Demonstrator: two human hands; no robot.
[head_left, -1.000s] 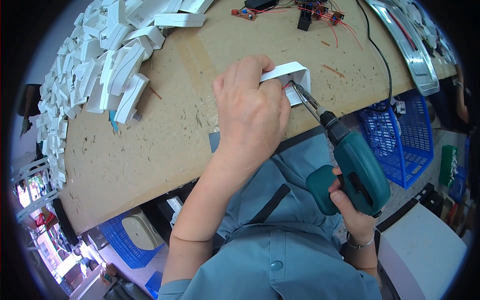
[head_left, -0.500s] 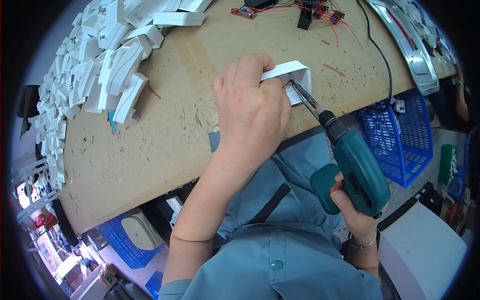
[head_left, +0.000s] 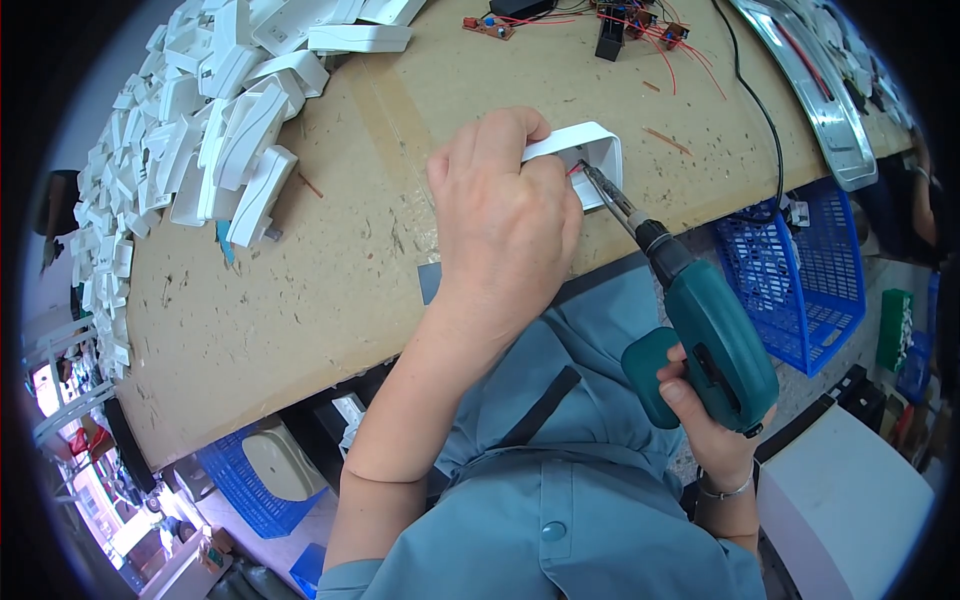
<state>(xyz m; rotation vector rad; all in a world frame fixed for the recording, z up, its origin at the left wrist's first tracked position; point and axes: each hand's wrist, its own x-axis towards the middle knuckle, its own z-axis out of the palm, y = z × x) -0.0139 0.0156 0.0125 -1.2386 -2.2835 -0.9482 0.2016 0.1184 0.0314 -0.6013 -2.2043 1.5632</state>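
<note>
My left hand (head_left: pixel 507 205) is closed around a white plastic housing (head_left: pixel 603 150) near the table's front edge, its open side turned to the right. A bit of red wire (head_left: pixel 575 169) shows inside it; the rest is hidden by my fingers. In my right hand (head_left: pixel 708 425) is a green soldering gun (head_left: pixel 715 335), gripped by its handle. Its thin metal tip (head_left: pixel 592 175) reaches into the housing, close to the red wire. Whether the tip touches the wire I cannot tell.
A large heap of white housings (head_left: pixel 240 130) covers the table's left side. Several small circuit boards (head_left: pixel 640 20) with red wires lie at the back. A black cable (head_left: pixel 745 75) runs beside a metal tray (head_left: pixel 820 100) on the right. Below stands a blue basket (head_left: pixel 765 270).
</note>
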